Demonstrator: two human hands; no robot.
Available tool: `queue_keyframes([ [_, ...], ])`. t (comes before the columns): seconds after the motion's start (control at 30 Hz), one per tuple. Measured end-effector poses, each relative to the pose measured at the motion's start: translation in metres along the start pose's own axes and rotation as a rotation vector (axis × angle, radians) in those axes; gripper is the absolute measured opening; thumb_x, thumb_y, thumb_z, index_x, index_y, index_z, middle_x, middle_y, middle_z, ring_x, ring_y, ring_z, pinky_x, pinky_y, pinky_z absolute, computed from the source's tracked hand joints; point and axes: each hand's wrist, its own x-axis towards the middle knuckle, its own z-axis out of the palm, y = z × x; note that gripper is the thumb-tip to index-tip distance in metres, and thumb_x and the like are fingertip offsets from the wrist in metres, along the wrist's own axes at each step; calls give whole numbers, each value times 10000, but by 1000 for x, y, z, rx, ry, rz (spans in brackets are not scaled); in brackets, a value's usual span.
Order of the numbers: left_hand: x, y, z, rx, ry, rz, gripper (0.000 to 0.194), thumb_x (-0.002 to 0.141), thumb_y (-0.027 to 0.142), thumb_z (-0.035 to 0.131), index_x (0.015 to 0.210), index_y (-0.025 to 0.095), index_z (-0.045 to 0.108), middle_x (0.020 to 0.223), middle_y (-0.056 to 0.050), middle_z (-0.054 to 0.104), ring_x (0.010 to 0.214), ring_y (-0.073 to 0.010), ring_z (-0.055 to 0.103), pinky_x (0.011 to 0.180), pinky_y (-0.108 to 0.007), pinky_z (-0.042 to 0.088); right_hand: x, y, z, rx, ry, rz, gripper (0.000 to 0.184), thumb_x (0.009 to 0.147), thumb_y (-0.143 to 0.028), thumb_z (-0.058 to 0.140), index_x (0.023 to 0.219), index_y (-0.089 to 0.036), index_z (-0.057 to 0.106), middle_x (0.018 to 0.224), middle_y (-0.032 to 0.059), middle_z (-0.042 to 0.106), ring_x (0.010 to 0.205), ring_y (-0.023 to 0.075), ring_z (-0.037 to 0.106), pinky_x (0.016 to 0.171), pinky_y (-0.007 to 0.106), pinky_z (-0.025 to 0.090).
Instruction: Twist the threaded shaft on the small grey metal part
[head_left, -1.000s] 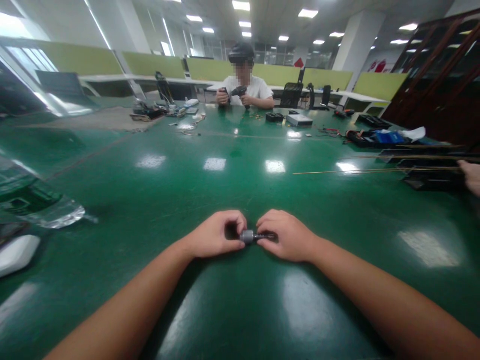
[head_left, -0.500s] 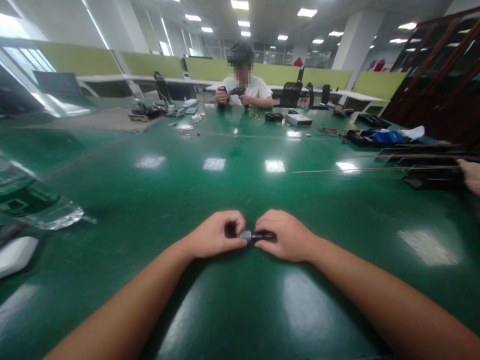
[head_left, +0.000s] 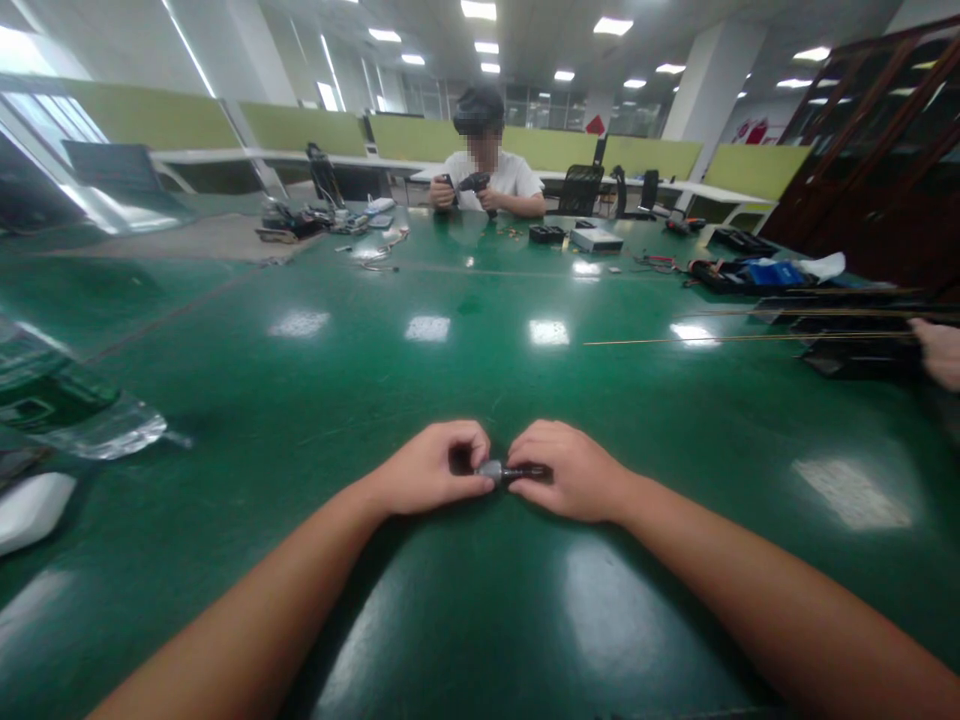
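Observation:
Between my two hands, low over the green tabletop (head_left: 480, 380), lies a small rod-shaped piece (head_left: 493, 470) with a grey, thicker left end and a thin black right end. My left hand (head_left: 439, 470) is closed, its thumb and curled fingers pinching the grey end. From the other side, my right hand (head_left: 566, 470) grips the black end between thumb and fingers. The piece points sideways, and its outer ends are partly hidden by my fingers. Its exact kind is too small to tell.
A clear plastic bottle (head_left: 82, 400) lies at left, near a white object (head_left: 34, 510). Across the table sits a person (head_left: 491, 175) holding a dark tool. At right, another person's hand (head_left: 941, 350) is beside thin rods (head_left: 675, 340) and black trays (head_left: 855, 350).

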Motion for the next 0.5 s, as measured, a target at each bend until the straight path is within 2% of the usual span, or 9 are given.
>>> queue_keyframes([
  [0.5, 0, 3, -1, 18, 14, -24, 199, 778, 249, 733, 723, 154, 566, 821, -11, 603, 761, -157, 566, 726, -274, 447, -1, 2, -1, -11, -14, -23, 93, 870, -228, 691, 959, -201, 693, 975, 54, 726, 946, 196, 636, 861, 337, 483],
])
